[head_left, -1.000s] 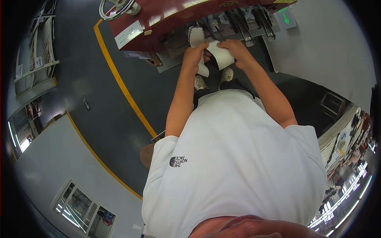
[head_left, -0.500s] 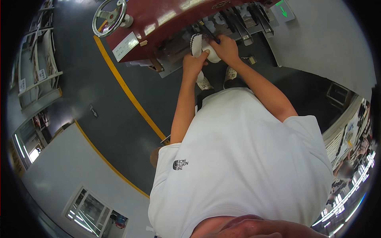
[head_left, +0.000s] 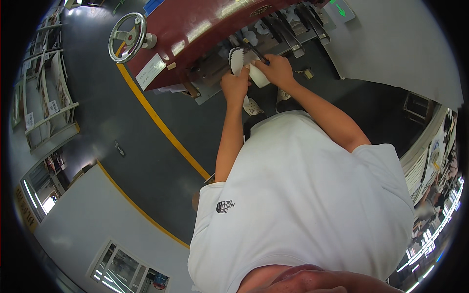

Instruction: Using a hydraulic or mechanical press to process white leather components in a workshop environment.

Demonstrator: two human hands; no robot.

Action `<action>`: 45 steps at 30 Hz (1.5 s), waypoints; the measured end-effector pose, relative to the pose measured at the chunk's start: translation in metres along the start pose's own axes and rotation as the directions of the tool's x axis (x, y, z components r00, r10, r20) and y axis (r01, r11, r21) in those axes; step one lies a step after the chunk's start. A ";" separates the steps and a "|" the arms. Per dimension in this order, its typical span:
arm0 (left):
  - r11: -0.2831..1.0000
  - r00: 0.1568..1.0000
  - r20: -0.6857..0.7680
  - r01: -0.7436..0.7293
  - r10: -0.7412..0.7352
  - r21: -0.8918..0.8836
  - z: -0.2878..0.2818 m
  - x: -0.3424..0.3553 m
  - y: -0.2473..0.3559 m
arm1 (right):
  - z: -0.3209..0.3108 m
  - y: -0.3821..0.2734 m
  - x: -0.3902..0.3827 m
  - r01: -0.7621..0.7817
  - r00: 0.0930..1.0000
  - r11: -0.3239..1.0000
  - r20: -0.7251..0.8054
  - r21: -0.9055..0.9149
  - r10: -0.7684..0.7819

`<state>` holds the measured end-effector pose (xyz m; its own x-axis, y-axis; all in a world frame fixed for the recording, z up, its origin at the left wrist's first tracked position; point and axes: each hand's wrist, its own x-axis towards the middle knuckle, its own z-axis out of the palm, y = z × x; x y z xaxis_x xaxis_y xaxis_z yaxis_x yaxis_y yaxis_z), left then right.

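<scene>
Both of my hands are at the open front of a dark red machine (head_left: 195, 29). My left hand (head_left: 235, 85) is closed on a white sheet piece with a scalloped edge (head_left: 236, 59), which stands up above the thumb. A pale strip hangs below that hand. Close beside it, my right hand (head_left: 278, 72) pinches a smooth, curved white sheet piece (head_left: 258, 76). A dark rod-like part (head_left: 255, 51) runs from the machine to the right fingers; whether they hold it I cannot tell. What the sheets are made of does not show.
Metal rails (head_left: 291, 43) stick out of the machine front, right of my hands. A handwheel (head_left: 128, 37) sits at its left end. On the floor lie a small yellowish block (head_left: 306, 73) and a yellow line (head_left: 161, 124). A grey panel (head_left: 376, 44) stands at right.
The view has shifted slightly. The curved white piece has turned between my hands and now sits more tilted; my left thumb has moved up toward the scalloped piece.
</scene>
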<state>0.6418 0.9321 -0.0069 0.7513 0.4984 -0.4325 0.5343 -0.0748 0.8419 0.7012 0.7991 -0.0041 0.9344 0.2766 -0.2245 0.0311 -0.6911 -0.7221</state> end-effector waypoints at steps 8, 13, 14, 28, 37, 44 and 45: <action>0.989 0.997 -0.068 -0.020 0.031 0.149 0.004 -0.001 0.009 | 0.007 -0.001 0.008 0.037 0.996 0.993 -0.082 -0.114 -0.047; 0.899 0.957 -0.242 -0.042 0.163 0.436 0.011 0.003 0.016 | 0.007 -0.009 0.019 0.049 0.991 0.977 -0.114 -0.207 -0.074; 0.910 0.958 -0.234 -0.057 0.166 0.410 0.010 0.003 0.015 | 0.004 -0.008 0.016 0.065 0.987 0.974 -0.127 -0.219 -0.094; 0.849 0.996 0.080 0.080 -0.045 -0.522 0.007 -0.023 -0.022 | -0.034 -0.074 0.022 0.376 0.925 0.756 0.166 -0.536 -0.343; 0.909 0.997 0.054 0.071 -0.053 -0.412 0.016 -0.020 -0.014 | -0.024 -0.077 0.029 0.342 0.940 0.658 0.261 -0.671 -0.221; 0.888 0.996 0.076 0.070 -0.040 -0.455 0.014 -0.010 -0.025 | -0.025 -0.079 0.033 0.356 0.934 0.694 0.237 -0.625 -0.266; 0.862 0.991 0.119 0.115 -0.064 -0.494 0.014 -0.009 -0.027 | -0.025 -0.081 0.035 0.396 0.918 0.663 0.286 -0.636 -0.274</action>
<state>0.6258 0.9174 -0.0297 0.7561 0.3959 -0.5211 0.3561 0.4192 0.8351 0.7403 0.8481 0.0628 0.7479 0.6342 -0.1959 0.6159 -0.7731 -0.1514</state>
